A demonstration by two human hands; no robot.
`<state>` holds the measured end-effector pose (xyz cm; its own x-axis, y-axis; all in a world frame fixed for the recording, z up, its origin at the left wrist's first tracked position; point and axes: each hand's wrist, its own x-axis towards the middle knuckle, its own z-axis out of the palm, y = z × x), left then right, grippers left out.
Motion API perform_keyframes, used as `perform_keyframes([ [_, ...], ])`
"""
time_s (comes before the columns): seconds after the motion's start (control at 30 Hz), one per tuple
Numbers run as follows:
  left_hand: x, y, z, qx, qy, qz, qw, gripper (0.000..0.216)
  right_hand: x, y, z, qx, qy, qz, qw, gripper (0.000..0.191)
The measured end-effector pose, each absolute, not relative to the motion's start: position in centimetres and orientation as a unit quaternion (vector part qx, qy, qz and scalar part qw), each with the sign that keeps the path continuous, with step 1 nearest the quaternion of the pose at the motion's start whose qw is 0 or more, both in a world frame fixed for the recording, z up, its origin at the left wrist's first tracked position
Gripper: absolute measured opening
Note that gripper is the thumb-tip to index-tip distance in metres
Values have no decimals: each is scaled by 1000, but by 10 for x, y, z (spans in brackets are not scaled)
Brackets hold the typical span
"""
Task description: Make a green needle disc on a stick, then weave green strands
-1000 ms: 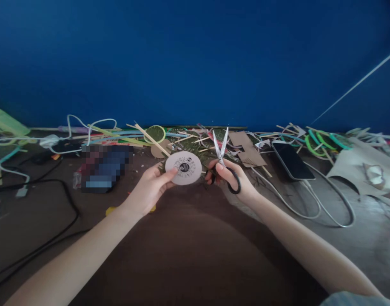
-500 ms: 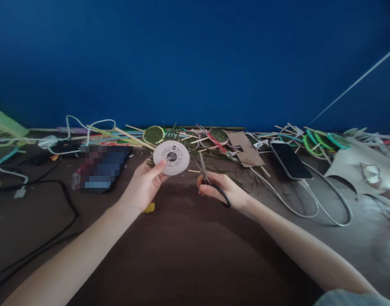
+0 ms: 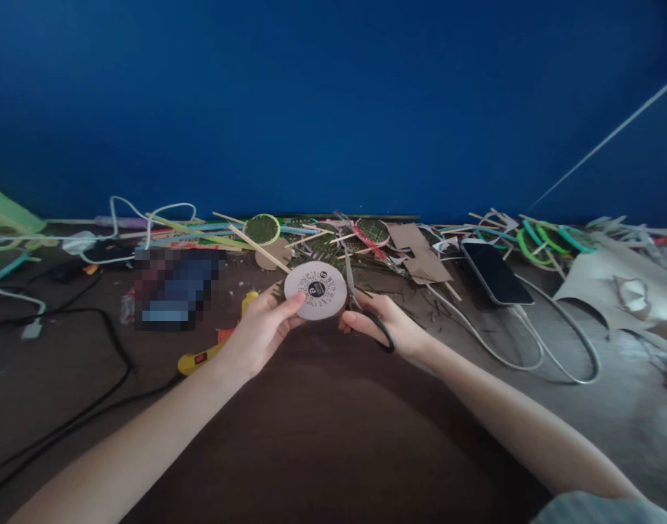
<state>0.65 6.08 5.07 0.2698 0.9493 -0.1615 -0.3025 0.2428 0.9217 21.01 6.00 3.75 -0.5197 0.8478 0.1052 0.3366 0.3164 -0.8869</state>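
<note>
My left hand [image 3: 265, 327] pinches a round white card disc [image 3: 330, 295] with dark print and a black centre, thumb on its face. A thin pale wooden stick [image 3: 257, 249] shows beyond the disc's upper left edge, and a bit of green leaf shows by the fingers. My right hand [image 3: 385, 324] is closed round black-handled scissors [image 3: 377, 326]. Their blades point up and away, close against the disc's right edge; whether they touch it I cannot tell. A yellow glue gun [image 3: 194, 362] lies partly hidden behind my left forearm.
A blurred-out dark phone [image 3: 174, 291] lies at left, near black and white cables. Cut cardboard [image 3: 420, 255], leaf strips, coloured rings [image 3: 534, 244] and sticks line the blue wall [image 3: 333, 109]. On the right are a smartphone [image 3: 497, 273] with a white cable and a pale sheet [image 3: 611, 276].
My left hand has moved right and slightly nearer, bringing the disc up to the scissors. More of the glue gun now shows. My right hand has hardly moved.
</note>
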Motion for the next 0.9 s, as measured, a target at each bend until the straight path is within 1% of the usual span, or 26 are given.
perform_keyframes([
  [0.23,8,59,50,413,397,453,683,31,209,61,35,-402,-754,417,311,30],
  [0.5,6,59,50,405,397,454,687,28,212,63,31,-406,-734,439,322,34],
  [0.67,6,60,50,401,397,452,691,32,213,64,28,-407,-725,453,322,34],
  [0.9,4,62,48,418,399,450,681,35,215,66,24,-426,-725,440,315,35],
])
